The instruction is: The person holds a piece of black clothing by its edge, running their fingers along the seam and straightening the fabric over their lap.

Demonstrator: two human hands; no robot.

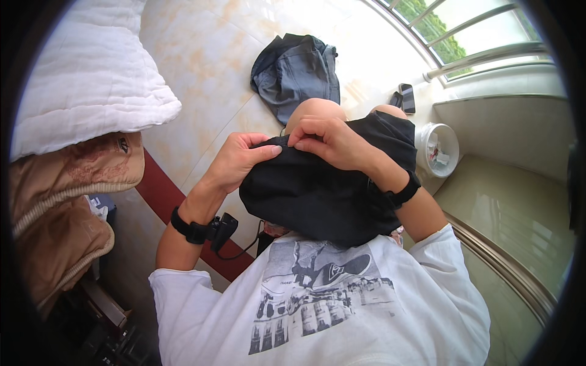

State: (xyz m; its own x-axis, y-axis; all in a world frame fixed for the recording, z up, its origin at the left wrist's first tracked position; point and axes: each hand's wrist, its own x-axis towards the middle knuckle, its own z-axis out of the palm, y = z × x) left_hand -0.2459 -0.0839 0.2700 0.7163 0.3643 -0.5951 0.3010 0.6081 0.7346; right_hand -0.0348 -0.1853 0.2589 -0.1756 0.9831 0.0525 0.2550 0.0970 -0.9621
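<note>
A black piece of cloth, perhaps a garment (316, 196), lies across my lap and hangs over my thighs. My left hand (242, 158) pinches its upper edge between thumb and fingers. Right beside it, my right hand (327, 142) grips the same edge with thumb and fingertips brought together. Whether a small item such as a needle sits between the right fingertips is too fine to tell. Each wrist wears a black strap; the left strap (194, 228) carries a small black device with a cable. The cloth's underside is hidden.
Dark blue-grey clothing (297, 73) lies on the tiled floor (197, 59) beyond my knees. A phone (406, 98) and a white bin (440, 158) holding scraps are at the right, near the window railing (490, 57). White quilted bedding (91, 87) over brown padded fabric (87, 169) juts in at the left.
</note>
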